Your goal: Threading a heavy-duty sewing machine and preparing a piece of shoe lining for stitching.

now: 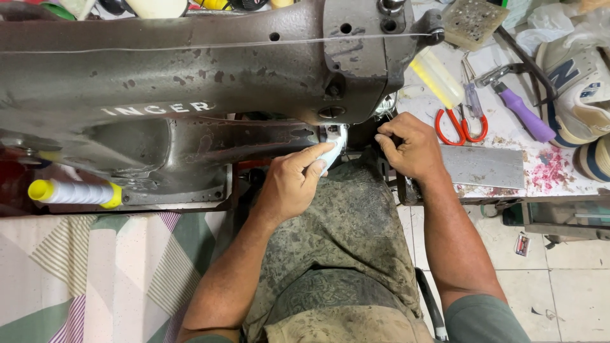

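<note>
- left hand (293, 184) is at the front of the sewing machine (190, 82), under its arm, fingers curled and closed on a small white piece (332, 154); thumb and forefinger pinch it near the needle area.
- the white piece sits between the two hands, right below the machine head; most of it is hidden by the fingers, so its kind can't be told.
- right hand (410, 147) is just beside the machine head on the other side, fingers bent in tight; whether it grips anything can't be told, the fingertips are tucked out of sight.
- both forearms come up from the bottom edge, over an olive apron (346, 254) on the lap.
- white thread spool with yellow ends (75, 192) lies on the machine base at far left.
- red-handled scissors (462, 125) lie on the worktable (508, 136) near the right hand, next to a purple-handled tool (524, 113) and a clear yellowish bottle (437, 78).
- a sneaker (575, 89) rests at the right edge of the table.
- a grey metal plate (484, 166) lies just right of the right wrist.
</note>
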